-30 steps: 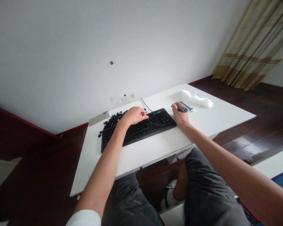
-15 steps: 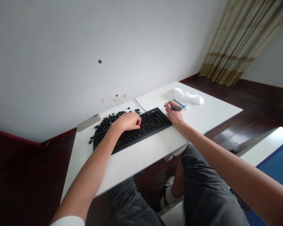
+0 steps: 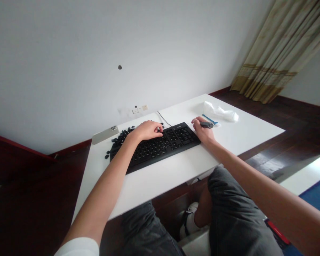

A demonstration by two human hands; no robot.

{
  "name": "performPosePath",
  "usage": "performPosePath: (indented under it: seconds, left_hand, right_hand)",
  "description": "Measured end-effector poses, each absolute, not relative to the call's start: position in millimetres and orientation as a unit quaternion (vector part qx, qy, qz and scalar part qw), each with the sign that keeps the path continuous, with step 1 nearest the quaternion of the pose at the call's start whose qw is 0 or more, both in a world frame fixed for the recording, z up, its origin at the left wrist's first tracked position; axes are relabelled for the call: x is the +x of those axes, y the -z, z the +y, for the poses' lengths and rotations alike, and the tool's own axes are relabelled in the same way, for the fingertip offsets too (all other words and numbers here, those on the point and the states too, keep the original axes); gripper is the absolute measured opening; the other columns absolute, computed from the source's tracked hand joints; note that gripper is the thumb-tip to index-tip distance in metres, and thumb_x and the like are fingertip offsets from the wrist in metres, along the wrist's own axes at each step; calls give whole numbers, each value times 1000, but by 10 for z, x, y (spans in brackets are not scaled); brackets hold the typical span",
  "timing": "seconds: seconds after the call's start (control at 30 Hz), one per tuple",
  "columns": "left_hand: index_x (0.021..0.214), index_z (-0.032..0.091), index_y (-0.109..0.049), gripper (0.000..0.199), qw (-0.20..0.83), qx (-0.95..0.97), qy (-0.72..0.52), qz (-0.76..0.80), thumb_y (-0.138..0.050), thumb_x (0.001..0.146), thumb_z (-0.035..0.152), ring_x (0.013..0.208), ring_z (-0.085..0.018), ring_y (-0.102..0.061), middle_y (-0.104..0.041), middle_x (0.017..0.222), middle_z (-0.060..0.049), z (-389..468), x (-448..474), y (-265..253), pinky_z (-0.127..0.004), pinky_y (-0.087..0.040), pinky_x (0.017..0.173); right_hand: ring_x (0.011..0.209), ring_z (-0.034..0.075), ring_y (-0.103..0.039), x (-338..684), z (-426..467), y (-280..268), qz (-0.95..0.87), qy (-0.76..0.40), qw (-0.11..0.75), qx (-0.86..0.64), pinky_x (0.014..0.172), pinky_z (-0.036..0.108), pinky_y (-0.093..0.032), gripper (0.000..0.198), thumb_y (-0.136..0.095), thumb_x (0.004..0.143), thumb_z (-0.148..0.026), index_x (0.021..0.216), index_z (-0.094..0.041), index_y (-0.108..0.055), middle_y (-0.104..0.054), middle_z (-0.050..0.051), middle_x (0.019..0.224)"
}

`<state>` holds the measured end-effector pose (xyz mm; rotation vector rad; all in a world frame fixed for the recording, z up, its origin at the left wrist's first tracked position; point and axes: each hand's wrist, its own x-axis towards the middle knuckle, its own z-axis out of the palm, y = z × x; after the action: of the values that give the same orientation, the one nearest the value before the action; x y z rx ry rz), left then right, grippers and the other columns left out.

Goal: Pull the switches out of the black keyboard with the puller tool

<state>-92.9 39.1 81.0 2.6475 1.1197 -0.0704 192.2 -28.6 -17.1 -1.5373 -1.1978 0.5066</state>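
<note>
A black keyboard lies at a slant on the white table. My left hand is over its upper middle, fingers curled and thumb near the index finger; anything between the fingertips is too small to make out. Beyond the keyboard's left half, and partly behind that hand, is a heap of loose black keycaps. Just off the keyboard's right end, my right hand is closed around a keycap puller with a dark handle; thin wires show at its far side.
A phone lies at the table's back left. Past my right hand are a blue strip-like tool and a crumpled clear plastic bag. The keyboard cable runs toward the wall. My knees are under the front edge.
My left hand has shifted up from the key rows toward the keyboard's back edge, uncovering more keys. The right hand keeps its hold beside the keyboard. The whole view has shifted slightly.
</note>
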Motion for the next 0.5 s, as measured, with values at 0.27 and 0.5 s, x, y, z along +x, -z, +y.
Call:
performPosePath:
  seconds: [0.27, 0.5]
  left_hand:
    - [99, 23, -81, 22, 104, 930, 33, 351, -81, 88, 42, 76, -18, -65, -77, 90, -3, 288, -721, -626, -33, -37, 68]
    - [100, 24, -80, 18, 136, 915, -8, 381, -75, 88, 37, 75, -17, -66, -78, 89, -1, 394, -861, -711, -31, -40, 67]
  right_hand:
    - [67, 20, -51, 1923, -275, 198, -514, -215, 524, -644, 62, 34, -36, 30, -53, 94, -50, 86, -25, -67, -57, -1, 67]
    - [68, 20, -54, 1947, -249, 244, -515, -214, 525, -642, 63, 34, -38, 31, -54, 95, -50, 86, -25, -69, -58, -1, 67]
